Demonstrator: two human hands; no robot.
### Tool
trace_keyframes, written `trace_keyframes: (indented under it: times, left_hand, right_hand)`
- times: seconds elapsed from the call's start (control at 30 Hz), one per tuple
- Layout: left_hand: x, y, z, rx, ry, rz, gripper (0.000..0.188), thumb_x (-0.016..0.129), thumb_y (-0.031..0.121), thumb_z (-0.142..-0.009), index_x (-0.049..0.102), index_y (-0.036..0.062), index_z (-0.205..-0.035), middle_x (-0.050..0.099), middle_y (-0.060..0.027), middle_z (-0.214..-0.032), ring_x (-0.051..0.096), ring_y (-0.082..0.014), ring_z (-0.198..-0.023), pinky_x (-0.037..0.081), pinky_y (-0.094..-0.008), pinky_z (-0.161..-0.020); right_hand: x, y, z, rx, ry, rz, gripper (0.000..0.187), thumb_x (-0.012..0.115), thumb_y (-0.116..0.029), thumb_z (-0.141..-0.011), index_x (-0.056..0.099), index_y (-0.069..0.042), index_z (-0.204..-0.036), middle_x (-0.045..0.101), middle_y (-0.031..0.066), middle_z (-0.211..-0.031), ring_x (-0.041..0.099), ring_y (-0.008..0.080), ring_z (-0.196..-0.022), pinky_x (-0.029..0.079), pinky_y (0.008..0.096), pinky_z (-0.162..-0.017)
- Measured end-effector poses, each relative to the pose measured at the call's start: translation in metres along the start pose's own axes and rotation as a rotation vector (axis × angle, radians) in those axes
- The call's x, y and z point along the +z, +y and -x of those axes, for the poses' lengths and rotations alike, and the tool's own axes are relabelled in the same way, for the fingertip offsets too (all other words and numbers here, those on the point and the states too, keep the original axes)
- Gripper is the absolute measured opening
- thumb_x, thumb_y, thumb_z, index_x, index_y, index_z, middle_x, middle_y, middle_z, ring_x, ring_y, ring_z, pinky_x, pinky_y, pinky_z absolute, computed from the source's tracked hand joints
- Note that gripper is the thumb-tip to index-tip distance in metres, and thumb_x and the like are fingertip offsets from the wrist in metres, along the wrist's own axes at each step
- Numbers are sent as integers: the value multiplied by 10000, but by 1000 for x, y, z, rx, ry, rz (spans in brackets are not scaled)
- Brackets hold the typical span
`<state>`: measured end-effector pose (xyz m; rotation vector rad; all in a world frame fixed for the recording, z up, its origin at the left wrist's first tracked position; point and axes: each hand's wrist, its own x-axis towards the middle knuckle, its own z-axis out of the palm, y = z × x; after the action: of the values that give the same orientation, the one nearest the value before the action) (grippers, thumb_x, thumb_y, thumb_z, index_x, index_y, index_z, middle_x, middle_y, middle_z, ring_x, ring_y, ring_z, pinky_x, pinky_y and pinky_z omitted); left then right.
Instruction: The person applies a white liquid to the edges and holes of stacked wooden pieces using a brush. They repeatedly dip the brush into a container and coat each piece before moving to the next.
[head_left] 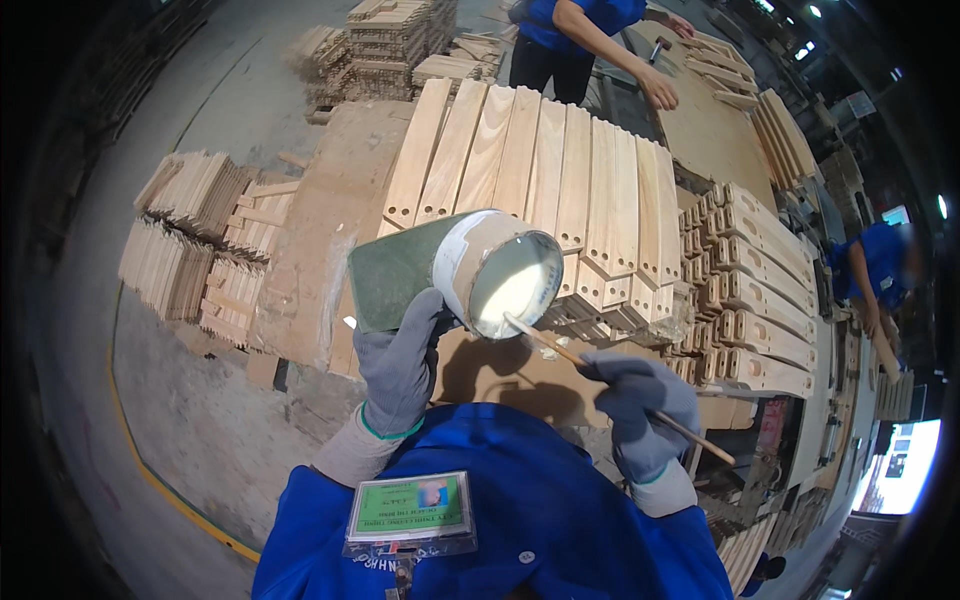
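My left hand (400,365), in a grey glove, is closed on a round tub (462,258) and tilts its mouth toward me. White liquid (520,295) shows inside the tub. A flat dark green board (393,268) lies behind the tub and my left fingers; whether my hand also holds it, I cannot tell. My gloved right hand (645,405) grips a thin wooden stick (560,350) whose far end reaches into the tub's mouth. Just beyond the tub, pale wooden slats (540,150) with drilled ends lie side by side in a stack.
Slotted wooden pieces (755,290) are stacked on the right. More piles of wood (190,235) stand at left beside a brown board (335,200). A co-worker in blue (590,30) reaches over a bench (715,130) at the far side; another person (870,265) is at far right.
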<state>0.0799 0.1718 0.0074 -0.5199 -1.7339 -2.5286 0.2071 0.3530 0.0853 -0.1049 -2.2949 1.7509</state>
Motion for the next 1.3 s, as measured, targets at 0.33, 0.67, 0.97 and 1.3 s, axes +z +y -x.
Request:
trace_keyframes:
  times: [0.33,0.67,0.97,1.3]
  left_hand:
    - [1,-14,-3,-139,65,132,244,501,21,-922,545,-36,-1156,637,-128,-1041,645,-179,-900,561,-282,-722]
    - [-58,-28,-7,-128,160,147,268,449,61,-950,536,-91,-1153,570,-156,-1146,628,-216,-953,587,-329,-740]
    - [-73,-29,-1,-51,163,85,300,426,59,-964,508,-109,-1197,556,-158,-1149,621,-216,-929,581,-324,-753]
    - [-84,-35,0,-65,116,22,312,401,42,-967,481,-114,-1225,530,-179,-1202,605,-244,-996,583,-343,-767]
  right_hand:
    - [21,13,-5,-157,174,-115,109,697,-49,-779,630,17,-836,656,157,-906,663,217,-822,532,301,-711]
    - [9,81,-93,193,360,25,219,705,-132,-814,599,55,-773,603,62,-752,586,89,-648,492,218,-599]
    - [21,113,-106,59,307,320,313,705,-209,-801,601,56,-671,611,95,-705,562,158,-565,431,286,-530]
    - [8,123,-97,-107,173,494,294,651,-197,-819,584,54,-680,620,130,-763,576,266,-600,442,343,-552]
